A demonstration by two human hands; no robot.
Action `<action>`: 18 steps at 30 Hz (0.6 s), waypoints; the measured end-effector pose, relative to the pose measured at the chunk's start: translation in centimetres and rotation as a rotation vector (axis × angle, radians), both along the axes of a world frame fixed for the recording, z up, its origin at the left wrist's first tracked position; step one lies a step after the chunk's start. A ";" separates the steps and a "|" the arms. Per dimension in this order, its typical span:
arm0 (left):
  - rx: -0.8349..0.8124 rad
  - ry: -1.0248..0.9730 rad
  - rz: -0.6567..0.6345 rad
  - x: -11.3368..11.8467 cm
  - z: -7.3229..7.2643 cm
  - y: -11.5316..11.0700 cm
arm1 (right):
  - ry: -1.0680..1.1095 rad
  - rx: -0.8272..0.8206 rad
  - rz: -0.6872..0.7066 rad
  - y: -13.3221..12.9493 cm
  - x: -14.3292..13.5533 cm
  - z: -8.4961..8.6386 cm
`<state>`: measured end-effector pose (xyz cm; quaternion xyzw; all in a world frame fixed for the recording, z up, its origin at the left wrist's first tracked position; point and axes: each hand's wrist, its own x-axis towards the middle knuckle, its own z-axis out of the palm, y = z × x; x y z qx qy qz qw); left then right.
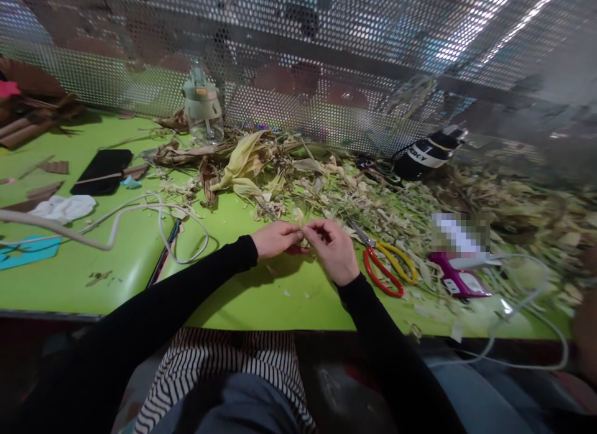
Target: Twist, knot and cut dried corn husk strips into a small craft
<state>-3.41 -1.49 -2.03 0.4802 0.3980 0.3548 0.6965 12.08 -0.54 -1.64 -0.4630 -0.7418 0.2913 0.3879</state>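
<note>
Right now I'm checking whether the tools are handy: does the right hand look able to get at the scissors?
Probably yes: the scissors lie beside the right hand, and nothing seems to cover their handles. It appears to pinch a husk piece, though, which may need releasing first.

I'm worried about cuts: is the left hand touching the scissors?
Apart: the head view shows the right hand between the left hand and the scissors.

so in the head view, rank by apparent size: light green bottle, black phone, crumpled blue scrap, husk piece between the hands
1. Light green bottle
2. Black phone
3. Crumpled blue scrap and husk piece: both small, the latter partly hidden, so unranked
</note>
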 end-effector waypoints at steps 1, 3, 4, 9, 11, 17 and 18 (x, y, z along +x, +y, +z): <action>0.013 -0.004 -0.008 0.0 0.0 0.0 | -0.002 -0.006 -0.002 0.0 0.0 0.0; 0.030 -0.013 -0.023 0.0 -0.1 -0.1 | -0.010 -0.007 -0.014 -0.1 0.0 0.0; 0.031 -0.011 -0.028 0.0 -0.1 -0.1 | -0.016 -0.002 -0.016 -0.1 0.0 0.0; 0.039 0.022 -0.033 0.0 -0.2 0.0 | 0.042 -0.043 0.001 0.0 0.1 0.0; 0.047 0.016 -0.027 0.0 -0.3 0.0 | 0.094 -0.044 -0.030 0.1 0.1 -0.1; 0.088 0.033 -0.012 0.1 -0.2 -0.1 | 0.089 0.003 -0.057 0.2 0.2 -0.4; 0.102 0.058 -0.010 0.1 -0.1 -0.1 | 0.065 0.022 -0.049 0.2 0.3 -0.5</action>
